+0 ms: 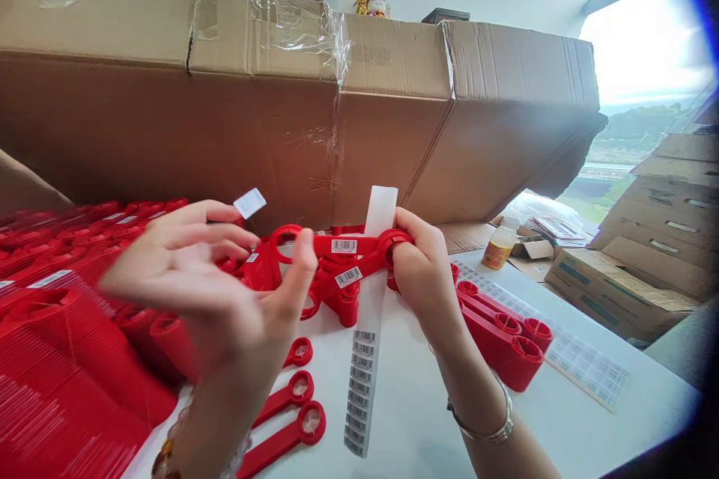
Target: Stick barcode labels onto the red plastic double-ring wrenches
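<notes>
My right hand is closed around the ringed ends of two red plastic bars, fanned apart, each bearing a white barcode sticker. A backing strip of barcode stickers hangs down below that hand; its blank upper end shows beside the fingers. On the left, my left hand has its fingers spread, slightly blurred. A small white sticker clings to one of its fingertips. Several single red bars lie on the white table under the left hand, partly covered by it.
Large stacks of red bars fill the left side. Another bundled stack stands right of my right hand, beside a sheet of stickers. A bottle is behind it. A long cardboard box walls the back; more cartons stand right.
</notes>
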`<state>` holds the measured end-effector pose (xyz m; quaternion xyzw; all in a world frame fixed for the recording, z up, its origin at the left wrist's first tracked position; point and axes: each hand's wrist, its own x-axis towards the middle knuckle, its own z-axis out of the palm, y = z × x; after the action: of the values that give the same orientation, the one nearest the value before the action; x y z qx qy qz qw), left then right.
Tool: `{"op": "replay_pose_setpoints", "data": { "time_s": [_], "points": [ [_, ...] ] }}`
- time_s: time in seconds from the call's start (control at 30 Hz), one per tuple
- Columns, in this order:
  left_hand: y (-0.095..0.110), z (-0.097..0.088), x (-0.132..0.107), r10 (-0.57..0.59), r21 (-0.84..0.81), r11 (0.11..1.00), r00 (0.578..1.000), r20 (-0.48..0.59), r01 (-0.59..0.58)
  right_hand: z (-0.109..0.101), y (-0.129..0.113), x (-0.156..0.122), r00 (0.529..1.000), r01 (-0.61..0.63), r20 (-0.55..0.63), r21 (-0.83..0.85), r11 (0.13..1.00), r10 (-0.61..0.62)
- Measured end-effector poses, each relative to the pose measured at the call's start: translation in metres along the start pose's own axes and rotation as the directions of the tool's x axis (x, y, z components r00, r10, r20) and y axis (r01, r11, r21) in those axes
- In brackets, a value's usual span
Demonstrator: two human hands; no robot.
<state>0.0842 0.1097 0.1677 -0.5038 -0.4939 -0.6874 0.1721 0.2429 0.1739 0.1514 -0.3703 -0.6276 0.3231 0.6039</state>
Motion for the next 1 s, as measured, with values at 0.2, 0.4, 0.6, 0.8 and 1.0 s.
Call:
{"op": "replay_pose_setpoints", "data": {
  "time_s": [0.2, 0.4, 0.6, 0.8, 1.0],
  "points": [
    [-0.034, 0.02, -0.007, 0.193, -0.062, 0.981, 0.959, 0.207, -0.184, 0.001, -0.003, -0.004, 1.0, 0.009, 0.011, 0.038, 0.999, -0.009],
    [-0.022, 0.023, -0.015, 0.057, -0.059, 0.997, 0.981, 0.184, -0.047, 0.007, -0.005, -0.008, 0.998, 0.045, 0.03, 0.057, 0.997, -0.047],
    [-0.022, 0.02, -0.01, 0.02, -0.064, 0.998, 0.985, 0.172, -0.009, 0.013, -0.006, -0.012, 0.997, 0.06, 0.047, 0.018, 0.998, -0.06],
    [-0.022, 0.016, 0.0, 0.081, -0.224, 0.974, 0.986, 0.145, -0.047, 0.009, -0.003, -0.006, 0.999, 0.006, 0.047, 0.067, 0.998, -0.009],
    [-0.013, 0.013, -0.001, 0.003, -0.278, 0.959, 0.983, 0.184, 0.049, 0.006, 0.0, -0.003, 0.998, 0.01, 0.053, 0.088, 0.996, -0.015]
  ]
}}
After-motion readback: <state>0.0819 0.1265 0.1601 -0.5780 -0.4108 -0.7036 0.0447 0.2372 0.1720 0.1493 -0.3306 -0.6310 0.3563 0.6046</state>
